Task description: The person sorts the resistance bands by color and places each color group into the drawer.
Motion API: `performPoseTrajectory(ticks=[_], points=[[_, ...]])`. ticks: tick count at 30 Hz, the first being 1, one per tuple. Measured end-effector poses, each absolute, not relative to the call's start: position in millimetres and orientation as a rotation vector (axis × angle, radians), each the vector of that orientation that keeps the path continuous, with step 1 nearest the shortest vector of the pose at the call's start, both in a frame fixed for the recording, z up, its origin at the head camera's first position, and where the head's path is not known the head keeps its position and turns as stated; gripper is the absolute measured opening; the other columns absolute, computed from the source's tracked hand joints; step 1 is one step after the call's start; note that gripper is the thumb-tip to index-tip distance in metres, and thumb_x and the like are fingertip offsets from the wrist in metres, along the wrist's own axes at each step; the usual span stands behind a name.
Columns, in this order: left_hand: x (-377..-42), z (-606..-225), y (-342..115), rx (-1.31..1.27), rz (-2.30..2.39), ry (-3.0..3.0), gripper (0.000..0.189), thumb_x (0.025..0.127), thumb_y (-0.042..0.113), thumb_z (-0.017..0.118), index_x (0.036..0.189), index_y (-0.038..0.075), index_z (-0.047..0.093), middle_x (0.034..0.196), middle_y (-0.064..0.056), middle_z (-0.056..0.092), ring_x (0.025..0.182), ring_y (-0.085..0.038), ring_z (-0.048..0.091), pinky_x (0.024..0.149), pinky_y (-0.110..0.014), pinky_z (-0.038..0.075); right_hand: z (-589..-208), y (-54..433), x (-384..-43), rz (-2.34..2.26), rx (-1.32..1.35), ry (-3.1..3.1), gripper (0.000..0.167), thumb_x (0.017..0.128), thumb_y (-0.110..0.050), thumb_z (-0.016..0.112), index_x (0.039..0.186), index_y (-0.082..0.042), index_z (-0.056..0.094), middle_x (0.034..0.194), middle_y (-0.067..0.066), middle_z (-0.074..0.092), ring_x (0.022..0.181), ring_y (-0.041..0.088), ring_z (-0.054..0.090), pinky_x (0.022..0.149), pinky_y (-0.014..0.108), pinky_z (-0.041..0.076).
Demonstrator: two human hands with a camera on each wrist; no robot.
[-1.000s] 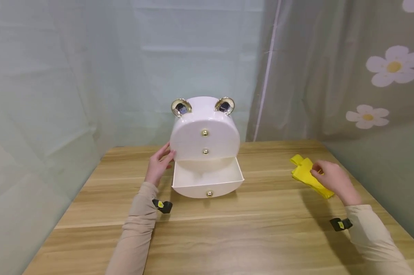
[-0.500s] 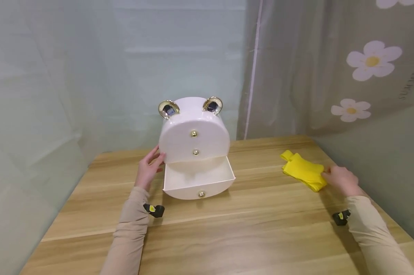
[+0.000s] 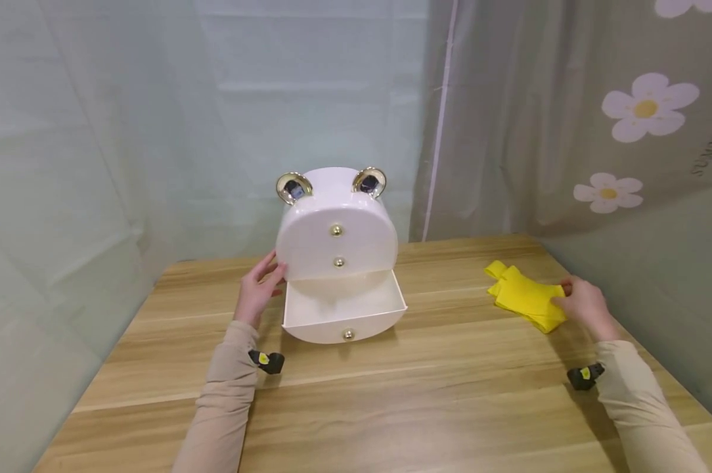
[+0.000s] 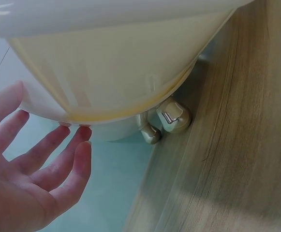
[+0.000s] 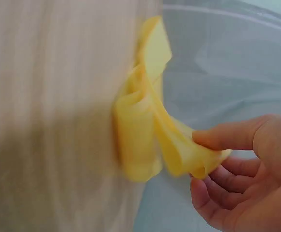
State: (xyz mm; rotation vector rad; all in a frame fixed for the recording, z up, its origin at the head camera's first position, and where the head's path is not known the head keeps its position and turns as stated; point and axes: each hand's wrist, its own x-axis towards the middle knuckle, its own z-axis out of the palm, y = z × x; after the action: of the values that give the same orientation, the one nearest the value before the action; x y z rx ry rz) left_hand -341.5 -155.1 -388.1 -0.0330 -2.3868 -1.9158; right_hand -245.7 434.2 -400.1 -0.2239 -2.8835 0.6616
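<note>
A white box (image 3: 337, 246) with gold-rimmed eye shapes on top stands on the table, its bottom drawer (image 3: 345, 334) pulled out. Against the box's left side rests my left hand (image 3: 257, 288). In the left wrist view the thumb and fingertips of that hand (image 4: 38, 179) touch the curved wall, with the fingers spread and slightly bent. On the right, my right hand (image 3: 586, 307) pinches one end of a folded yellow cloth (image 3: 524, 299). The right wrist view has that end of the cloth (image 5: 179, 150) lifted between thumb and fingers, while the rest lies against the table.
The wooden table (image 3: 403, 407) has a pale curtain (image 3: 309, 98) behind it and a grey flowered curtain (image 3: 521, 131) at the back right. Gold feet (image 4: 174, 116) show under the box in the left wrist view. The drawer opens toward the front.
My right hand came down from above the yellow cloth to its right end and took hold of it. My left hand stays at the box. The head view shifted slightly.
</note>
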Motion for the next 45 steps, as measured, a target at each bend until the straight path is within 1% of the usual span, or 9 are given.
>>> performPoseTrajectory(ticks=[5,8,12,16,21,27,34,38,45], points=[[-342.2,-387.9,-154.6,-0.031,-1.927,-2.386,0.065,0.093,0.049,0.058,0.150,0.029,0.035,0.148,-0.011,0.047,0.111,-0.022,0.062,0.100,-0.048,0.049,-389.4,424.2,-247.4,0.627,-0.089,-2.799,0.037,0.089,-0.005,0.057,0.113,0.023,0.052,0.107,0.042,0.055,0.090,0.051,0.055,0.079,0.061,0.047],[-342.6,-388.5,-154.4,-0.035,-1.930,-2.384,0.065,0.093,0.049,0.058,0.150,0.029,0.035,0.148,-0.012,0.047,0.114,-0.025,0.061,0.101,-0.050,0.048,-385.1,419.3,-249.3,0.584,-0.032,-2.775,0.031,0.090,-0.002,0.056,0.109,0.021,0.053,0.102,0.041,0.054,0.086,0.049,0.054,0.076,0.061,0.047],[-342.6,-389.8,-153.3,-0.043,-1.938,-2.373,0.065,0.093,0.049,0.058,0.150,0.028,0.035,0.148,-0.013,0.047,0.117,-0.030,0.060,0.102,-0.052,0.047,-380.8,412.4,-250.5,0.539,-0.010,-2.709,0.027,0.089,0.000,0.058,0.108,0.019,0.054,0.100,0.038,0.054,0.084,0.048,0.054,0.072,0.061,0.047],[-341.9,-389.5,-152.9,-0.046,-1.933,-2.377,0.065,0.093,0.050,0.058,0.150,0.029,0.036,0.147,-0.013,0.047,0.120,-0.035,0.058,0.102,-0.052,0.047,-371.0,403.0,-249.9,0.530,0.016,-2.617,0.022,0.089,0.003,0.060,0.107,0.016,0.058,0.102,0.035,0.056,0.086,0.048,0.055,0.075,0.062,0.048],[-344.9,-389.5,-154.9,-0.029,-1.928,-2.393,0.061,0.094,0.047,0.056,0.150,0.031,0.035,0.148,-0.012,0.046,0.123,-0.035,0.056,0.101,-0.049,0.048,-351.3,391.6,-250.8,0.518,0.056,-2.594,0.022,0.091,0.005,0.059,0.111,0.013,0.060,0.108,0.036,0.060,0.091,0.048,0.057,0.082,0.063,0.049],[-346.7,-389.2,-156.1,-0.022,-1.953,-2.376,0.059,0.096,0.042,0.056,0.150,0.032,0.034,0.150,-0.012,0.044,0.125,-0.036,0.055,0.102,-0.051,0.046,-332.3,379.6,-251.0,0.495,0.156,-2.545,0.020,0.090,0.005,0.061,0.109,0.012,0.062,0.105,0.035,0.065,0.084,0.046,0.061,0.079,0.062,0.052],[-344.4,-387.9,-153.9,-0.041,-1.934,-2.374,0.062,0.094,0.048,0.057,0.150,0.032,0.036,0.149,-0.012,0.046,0.123,-0.037,0.056,0.103,-0.053,0.046,-315.3,357.4,-248.9,0.471,0.257,-2.478,0.017,0.088,0.005,0.064,0.104,0.009,0.065,0.100,0.030,0.067,0.081,0.041,0.063,0.074,0.058,0.054],[-343.8,-388.7,-153.8,-0.045,-1.922,-2.373,0.064,0.092,0.051,0.057,0.150,0.031,0.036,0.148,-0.012,0.047,0.122,-0.037,0.058,0.102,-0.053,0.047,-305.0,338.0,-248.6,0.490,0.334,-2.454,0.015,0.087,0.006,0.065,0.102,0.008,0.066,0.099,0.027,0.068,0.082,0.039,0.063,0.075,0.057,0.054],[-343.7,-390.1,-154.5,-0.041,-1.928,-2.373,0.065,0.092,0.050,0.058,0.150,0.029,0.036,0.146,-0.014,0.048,0.119,-0.034,0.059,0.101,-0.053,0.047,-288.6,302.3,-251.1,0.499,0.466,-2.412,0.016,0.086,0.006,0.067,0.102,0.005,0.066,0.098,0.022,0.069,0.084,0.036,0.065,0.078,0.053,0.056]])
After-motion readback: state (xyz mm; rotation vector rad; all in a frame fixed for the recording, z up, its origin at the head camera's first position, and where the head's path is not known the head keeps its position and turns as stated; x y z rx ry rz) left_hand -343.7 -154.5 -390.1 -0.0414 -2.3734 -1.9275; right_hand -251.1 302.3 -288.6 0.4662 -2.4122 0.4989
